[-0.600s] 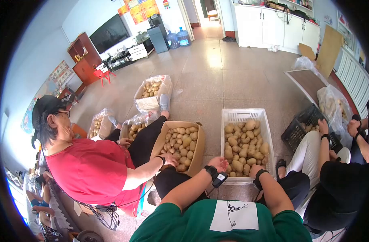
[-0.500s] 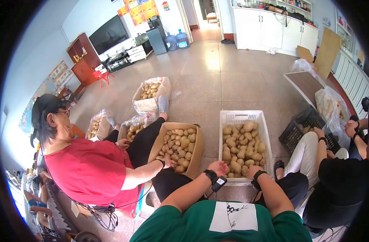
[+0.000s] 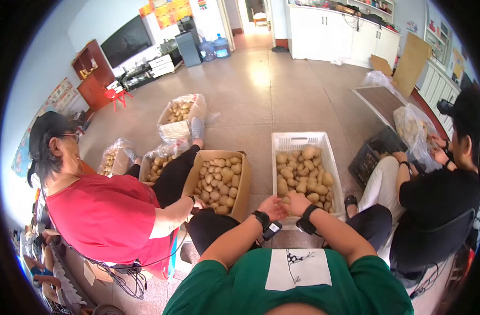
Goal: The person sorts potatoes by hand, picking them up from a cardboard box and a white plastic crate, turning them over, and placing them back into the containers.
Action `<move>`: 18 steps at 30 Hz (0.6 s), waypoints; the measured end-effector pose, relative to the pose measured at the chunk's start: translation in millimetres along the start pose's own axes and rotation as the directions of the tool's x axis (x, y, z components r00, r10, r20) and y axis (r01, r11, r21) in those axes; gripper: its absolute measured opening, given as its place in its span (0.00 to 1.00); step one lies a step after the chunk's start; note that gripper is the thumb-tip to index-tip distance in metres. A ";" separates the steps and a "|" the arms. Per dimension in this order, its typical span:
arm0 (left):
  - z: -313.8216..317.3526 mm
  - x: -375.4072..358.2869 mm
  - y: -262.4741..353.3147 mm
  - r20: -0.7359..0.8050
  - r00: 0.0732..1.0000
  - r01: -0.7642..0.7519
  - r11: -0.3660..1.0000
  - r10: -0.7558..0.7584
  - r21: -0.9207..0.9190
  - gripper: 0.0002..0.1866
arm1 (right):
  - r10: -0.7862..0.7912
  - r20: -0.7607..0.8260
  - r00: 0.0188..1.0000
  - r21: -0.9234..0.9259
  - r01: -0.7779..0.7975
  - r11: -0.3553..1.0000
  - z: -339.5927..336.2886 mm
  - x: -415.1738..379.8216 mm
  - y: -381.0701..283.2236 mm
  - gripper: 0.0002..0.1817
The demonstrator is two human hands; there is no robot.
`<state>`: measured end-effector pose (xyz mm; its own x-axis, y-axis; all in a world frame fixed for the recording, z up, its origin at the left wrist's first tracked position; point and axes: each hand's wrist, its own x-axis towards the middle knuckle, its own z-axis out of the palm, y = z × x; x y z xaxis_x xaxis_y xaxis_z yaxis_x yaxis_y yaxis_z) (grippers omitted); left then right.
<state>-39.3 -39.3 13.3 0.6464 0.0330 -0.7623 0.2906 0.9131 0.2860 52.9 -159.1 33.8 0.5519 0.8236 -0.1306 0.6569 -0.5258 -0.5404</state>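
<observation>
"Since both hands are at the white crate [image 3: 297,140], what is their condition?"

"The left hand [image 3: 273,208] is at the crate's near end, over the rim, fingers partly curled. The right hand [image 3: 297,203] is just beside it at the same end, back uppermost, fingers bent. The fingers meet or nearly meet; I cannot tell which. Nor can I tell whether either hand grips anything, the fingers being too small and overlapped."

"And the contents?"

"Potatoes [image 3: 305,176], loose and heaped, inside the white crate, mostly beyond the hands."

"Adjacent items?"

"Left of the white crate, an open cardboard box [image 3: 245,184] holds further potatoes. Farther left of the crate sits a person in a red shirt [image 3: 106,220], one arm extended towards that box. Right of the crate are a black crate [image 3: 361,163], a clear plastic bag [image 3: 410,128] and a seated person in black [image 3: 439,194]."

"Beyond?"

"Past the white crate's far end, to its left, a plastic-covered box [image 3: 174,131] of potatoes. Well beyond the crate, a white cabinet [image 3: 324,34]."
</observation>
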 end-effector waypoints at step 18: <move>-59.9 24.2 30.4 -0.244 0.875 -0.450 0.889 0.418 -0.090 0.13 | 0.240 -0.101 0.966 -0.063 -0.247 0.967 1.1 -46.6 80.9 0.22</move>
<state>-57.1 13.6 -31.2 0.5150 0.5097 -0.6891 -0.0962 0.8333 0.5444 79.8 -239.8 -4.7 0.7422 0.6477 -0.1722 0.5312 -0.7252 -0.4380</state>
